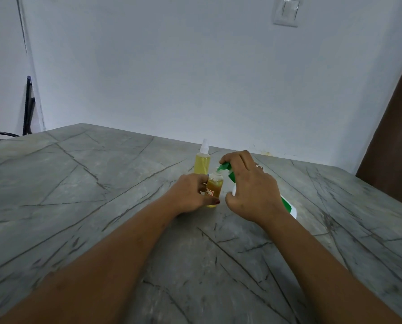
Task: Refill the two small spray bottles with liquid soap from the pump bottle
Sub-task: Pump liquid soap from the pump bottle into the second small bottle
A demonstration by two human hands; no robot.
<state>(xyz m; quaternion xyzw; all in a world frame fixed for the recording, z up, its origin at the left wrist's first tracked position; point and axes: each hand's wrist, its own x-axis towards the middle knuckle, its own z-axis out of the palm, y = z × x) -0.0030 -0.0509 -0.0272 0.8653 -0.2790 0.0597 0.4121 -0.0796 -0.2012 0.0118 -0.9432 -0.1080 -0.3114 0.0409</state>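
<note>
A small open spray bottle (215, 186) with amber-yellow liquid and a red-edged label stands on the grey marble table (101, 195). My left hand (190, 195) grips its side. My right hand (249, 183) holds the tilted green-and-white pump bottle (288, 205), fingers pressing its green pump head (225, 167), whose nozzle sits right over the open neck. Behind them stands a second spray bottle (202, 161), full of pale yellow liquid, with its white sprayer cap on. Most of the pump bottle's body is hidden by my right hand.
A white wall rises just behind the table's far edge, with a switch plate (286, 11) high up. A dark wooden panel (394, 136) stands at the right. A black chair frame (28, 108) shows past the table's left corner.
</note>
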